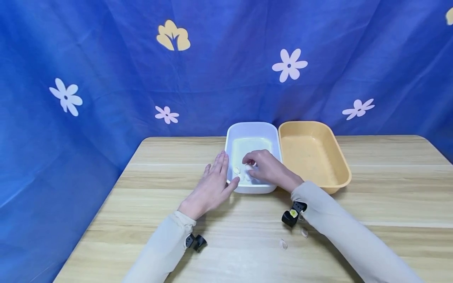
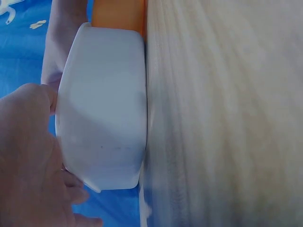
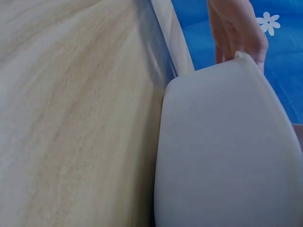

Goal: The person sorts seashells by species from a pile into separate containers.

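Observation:
A white plastic tub (image 1: 253, 189) stands near the back of the table, with several small whitish pieces that look like garlic cloves (image 1: 236, 170) on its floor. My left hand (image 1: 209, 188) rests along the tub's left rim, fingers straight and thumb at the front corner; the left wrist view shows this hand (image 2: 28, 151) against the rim. Inside the tub, my right hand (image 1: 267, 167) has its fingers bent and pinches a small white clove-like piece (image 1: 249, 167). In the right wrist view the tub's wall (image 3: 222, 142) hides the right hand's fingertips.
A light orange tub (image 1: 315, 165) stands directly to the right of the white one. Two small pale pieces lie on the wooden table (image 1: 240, 243) near the right forearm, one a pale flake (image 1: 283, 244). A blue flowered curtain (image 1: 219, 70) hangs behind the table's back edge.

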The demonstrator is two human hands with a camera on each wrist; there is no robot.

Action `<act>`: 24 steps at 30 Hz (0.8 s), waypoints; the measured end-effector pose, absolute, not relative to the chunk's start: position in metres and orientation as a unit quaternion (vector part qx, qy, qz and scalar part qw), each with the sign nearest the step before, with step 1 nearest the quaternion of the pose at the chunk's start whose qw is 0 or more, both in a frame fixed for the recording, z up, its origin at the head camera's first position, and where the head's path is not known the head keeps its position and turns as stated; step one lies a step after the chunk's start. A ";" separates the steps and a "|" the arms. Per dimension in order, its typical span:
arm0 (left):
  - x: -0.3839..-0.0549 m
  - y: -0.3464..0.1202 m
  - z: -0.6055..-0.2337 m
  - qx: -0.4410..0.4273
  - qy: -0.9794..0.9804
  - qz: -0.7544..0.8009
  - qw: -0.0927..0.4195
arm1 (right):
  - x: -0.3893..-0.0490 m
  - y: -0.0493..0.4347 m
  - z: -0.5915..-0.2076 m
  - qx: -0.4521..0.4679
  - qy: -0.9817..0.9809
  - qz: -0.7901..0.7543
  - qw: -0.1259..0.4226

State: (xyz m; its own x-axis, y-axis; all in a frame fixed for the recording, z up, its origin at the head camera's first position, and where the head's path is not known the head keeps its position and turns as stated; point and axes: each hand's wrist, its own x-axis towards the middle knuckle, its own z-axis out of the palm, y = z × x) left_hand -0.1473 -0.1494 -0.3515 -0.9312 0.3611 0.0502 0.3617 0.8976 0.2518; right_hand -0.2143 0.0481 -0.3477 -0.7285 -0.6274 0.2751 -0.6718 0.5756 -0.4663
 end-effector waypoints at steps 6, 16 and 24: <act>-0.148 -0.149 -0.352 -0.184 -0.973 -0.137 0.003 | -0.224 0.037 -0.350 0.359 -0.898 0.254 0.017; -0.151 -0.145 -0.350 -0.195 -0.972 -0.135 0.002 | -0.210 0.050 -0.339 0.381 -0.884 0.259 0.076; -0.151 -0.148 -0.352 -0.197 -0.971 -0.138 0.005 | -0.159 0.088 -0.326 0.439 -0.832 0.296 0.164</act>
